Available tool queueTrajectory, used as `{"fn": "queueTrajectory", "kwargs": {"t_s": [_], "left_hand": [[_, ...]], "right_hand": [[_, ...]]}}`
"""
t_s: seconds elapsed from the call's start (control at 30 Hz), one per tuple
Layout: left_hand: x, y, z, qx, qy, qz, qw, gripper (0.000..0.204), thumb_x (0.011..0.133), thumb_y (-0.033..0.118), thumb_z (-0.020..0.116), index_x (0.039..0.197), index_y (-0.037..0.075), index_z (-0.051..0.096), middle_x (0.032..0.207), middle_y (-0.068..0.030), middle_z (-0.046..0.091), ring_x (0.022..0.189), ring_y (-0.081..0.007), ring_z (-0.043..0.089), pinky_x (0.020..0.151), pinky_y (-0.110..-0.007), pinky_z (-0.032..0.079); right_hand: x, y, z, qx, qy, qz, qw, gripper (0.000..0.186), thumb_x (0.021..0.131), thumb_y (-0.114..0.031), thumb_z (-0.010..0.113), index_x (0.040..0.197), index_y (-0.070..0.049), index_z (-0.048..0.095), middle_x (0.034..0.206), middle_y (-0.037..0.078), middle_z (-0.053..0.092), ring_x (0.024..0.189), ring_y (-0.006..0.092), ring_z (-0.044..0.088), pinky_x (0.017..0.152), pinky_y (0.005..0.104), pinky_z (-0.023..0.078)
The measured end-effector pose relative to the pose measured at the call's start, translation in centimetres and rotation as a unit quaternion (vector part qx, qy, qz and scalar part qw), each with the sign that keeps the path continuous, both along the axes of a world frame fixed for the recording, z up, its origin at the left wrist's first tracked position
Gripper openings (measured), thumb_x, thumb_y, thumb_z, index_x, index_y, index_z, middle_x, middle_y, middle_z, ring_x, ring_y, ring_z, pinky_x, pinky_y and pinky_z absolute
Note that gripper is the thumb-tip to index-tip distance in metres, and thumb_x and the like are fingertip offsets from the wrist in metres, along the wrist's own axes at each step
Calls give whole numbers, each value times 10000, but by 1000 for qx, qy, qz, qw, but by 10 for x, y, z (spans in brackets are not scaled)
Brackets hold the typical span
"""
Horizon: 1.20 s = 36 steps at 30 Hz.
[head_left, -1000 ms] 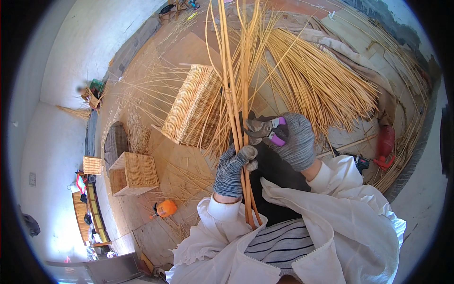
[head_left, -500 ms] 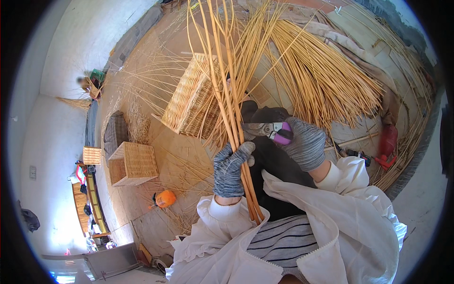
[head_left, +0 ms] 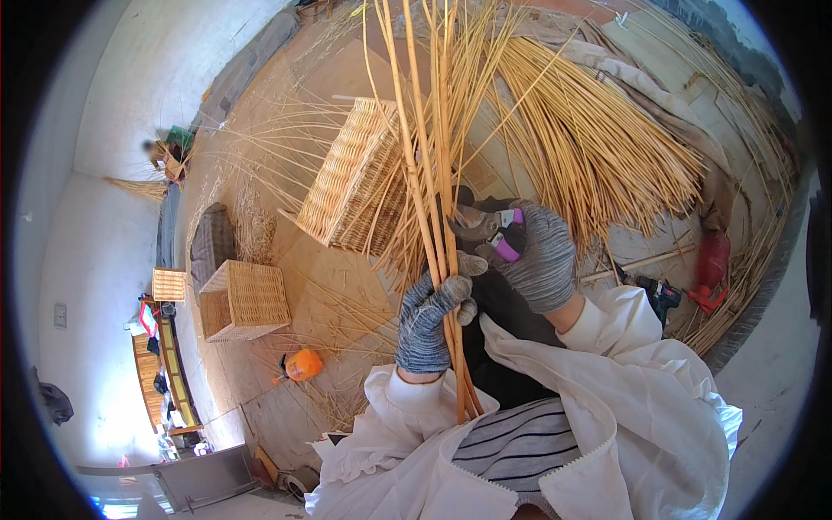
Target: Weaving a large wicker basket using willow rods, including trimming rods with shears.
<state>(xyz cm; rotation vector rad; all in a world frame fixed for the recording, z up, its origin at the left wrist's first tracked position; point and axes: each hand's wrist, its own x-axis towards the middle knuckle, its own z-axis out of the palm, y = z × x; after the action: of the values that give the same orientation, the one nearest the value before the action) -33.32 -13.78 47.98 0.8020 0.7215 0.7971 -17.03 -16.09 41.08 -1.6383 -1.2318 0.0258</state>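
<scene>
In a grey knit glove, my left hand (head_left: 433,321) is wrapped round several long wicker rods (head_left: 431,204), their lower ends resting near my lap. My right hand (head_left: 544,260), gloved alike, grips a pair of pruning shears (head_left: 501,234) with purple and white handles. The shears' dark blades are right beside the rods, just above my left hand; whether they touch a rod I cannot tell. Behind the rods lies a woven wicker basket (head_left: 351,178), tilted and partly covered by them.
A large bundle of wicker rods (head_left: 598,147) spreads at the far right. An open wicker basket (head_left: 247,301) and an orange round object (head_left: 303,364) sit on the floor at left. A power drill (head_left: 659,297) and a red tool (head_left: 711,269) lie at right.
My right hand with the shears has moved left, bringing the blades up to the rods. The rods have swung more upright and slightly right, and my left hand has shifted a little.
</scene>
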Motion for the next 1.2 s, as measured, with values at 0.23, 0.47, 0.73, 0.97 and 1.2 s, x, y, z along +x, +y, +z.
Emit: {"fn": "queueTrajectory", "kwargs": {"t_s": [0.23,0.47,0.73,0.97,1.2], "left_hand": [[4,-7,13,21,48,29,998,357,855,156,625,1153,-33,570,941,-144,652,614,-116,570,506,-201,461],[-7,-1,8,-1,33,-6,999,383,852,154,630,1175,-40,557,745,-63,613,609,-110,580,500,-201,472],[-7,-6,3,36,131,22,990,361,790,118,683,1104,-45,610,783,-69,640,578,-107,568,501,-210,474],[-11,-3,2,20,58,-17,998,435,805,148,665,1147,-86,534,763,-96,573,567,-127,532,446,-227,440],[-13,-7,-4,11,41,-39,998,428,823,161,648,1145,-94,529,789,-106,568,589,-117,507,429,-220,414]], "right_hand": [[13,-8,-1,-120,71,11,990,556,578,-343,835,984,-45,599,877,138,623,799,314,608,718,386,484],[26,-9,28,-43,-50,-10,998,579,587,-363,827,989,-21,589,839,134,612,779,305,596,718,392,473],[27,-9,37,-149,-73,-5,986,595,568,-351,836,1014,-48,586,848,123,611,772,292,606,705,366,491],[28,-1,31,-108,1,-23,994,570,579,-318,843,1007,-53,575,837,125,608,764,275,614,696,346,502],[22,17,29,-16,0,-70,997,514,591,-369,827,912,-50,585,772,123,611,716,299,612,668,374,492]]}}
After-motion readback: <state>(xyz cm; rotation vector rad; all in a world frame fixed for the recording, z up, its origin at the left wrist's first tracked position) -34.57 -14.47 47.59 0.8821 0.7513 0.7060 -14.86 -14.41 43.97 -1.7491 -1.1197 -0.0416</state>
